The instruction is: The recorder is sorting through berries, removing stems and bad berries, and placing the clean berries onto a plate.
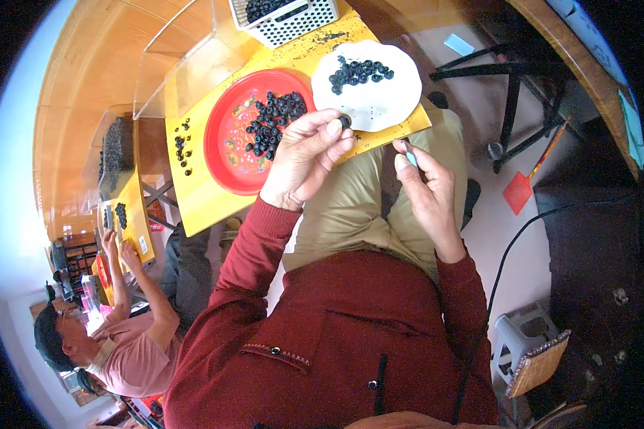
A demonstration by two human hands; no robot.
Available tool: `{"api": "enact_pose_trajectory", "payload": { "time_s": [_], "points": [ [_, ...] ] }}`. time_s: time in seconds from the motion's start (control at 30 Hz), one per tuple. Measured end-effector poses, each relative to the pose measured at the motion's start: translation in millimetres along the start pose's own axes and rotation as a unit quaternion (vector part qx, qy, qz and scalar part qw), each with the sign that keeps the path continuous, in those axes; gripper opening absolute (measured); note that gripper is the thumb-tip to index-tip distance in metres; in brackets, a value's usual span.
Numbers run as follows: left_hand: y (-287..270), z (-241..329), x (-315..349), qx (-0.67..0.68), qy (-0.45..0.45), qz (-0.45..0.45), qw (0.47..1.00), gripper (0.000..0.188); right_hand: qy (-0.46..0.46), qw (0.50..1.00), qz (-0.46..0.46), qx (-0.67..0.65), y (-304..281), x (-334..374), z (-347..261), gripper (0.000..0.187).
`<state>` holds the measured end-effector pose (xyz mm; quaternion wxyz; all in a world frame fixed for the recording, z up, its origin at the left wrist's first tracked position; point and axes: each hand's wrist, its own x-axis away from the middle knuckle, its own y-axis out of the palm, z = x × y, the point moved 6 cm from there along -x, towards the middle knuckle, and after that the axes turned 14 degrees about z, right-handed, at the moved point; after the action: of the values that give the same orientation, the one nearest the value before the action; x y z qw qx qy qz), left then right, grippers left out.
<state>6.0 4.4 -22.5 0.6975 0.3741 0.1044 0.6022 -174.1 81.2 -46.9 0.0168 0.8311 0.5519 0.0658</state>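
The left fingers (312, 124) pinch one small round black piece (345, 121) beside the white round plate (390, 96); the right fingers (431, 166) grip a slim pale-green tool (411, 157). Probably this piece is being worked singly; next calls for bringing the tool to it

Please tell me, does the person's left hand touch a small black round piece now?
Touching. The head view shows the left hand holding the small black round piece at the tips of its thumb and forefinger.
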Motion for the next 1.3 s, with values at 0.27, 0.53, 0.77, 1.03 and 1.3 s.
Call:
{"api": "enact_pose_trajectory", "payload": {
  "time_s": [0.27, 0.53, 0.77, 1.03, 1.3],
  "points": [
    [-14.5, -0.9, 5.9, 0.027, 0.000, -0.018, 0.999, 0.018, -0.155, 0.978, -0.066, 0.123, 37.6, -0.8, -44.5, 0.031],
    [-24.4, -3.2, 16.7, 0.036, -0.001, -0.030, 0.999, 0.020, -0.291, 0.950, -0.082, 0.084, 65.0, 1.6, -48.8, 0.029],
    [-22.5, -2.8, 16.3, 0.027, 0.027, -0.060, 0.997, 0.016, -0.308, 0.939, -0.099, 0.113, 63.8, 2.5, -50.5, 0.027],
    [-14.4, -6.2, 17.7, -0.005, 0.035, -0.057, 0.998, 0.014, -0.310, 0.940, -0.097, 0.108, 54.2, 4.9, -53.7, 0.025],
    [-4.4, -7.6, 21.2, -0.039, 0.063, -0.065, 0.995, 0.013, -0.307, 0.944, -0.096, 0.076, 42.9, 8.0, -61.7, 0.024]
  ]
}}
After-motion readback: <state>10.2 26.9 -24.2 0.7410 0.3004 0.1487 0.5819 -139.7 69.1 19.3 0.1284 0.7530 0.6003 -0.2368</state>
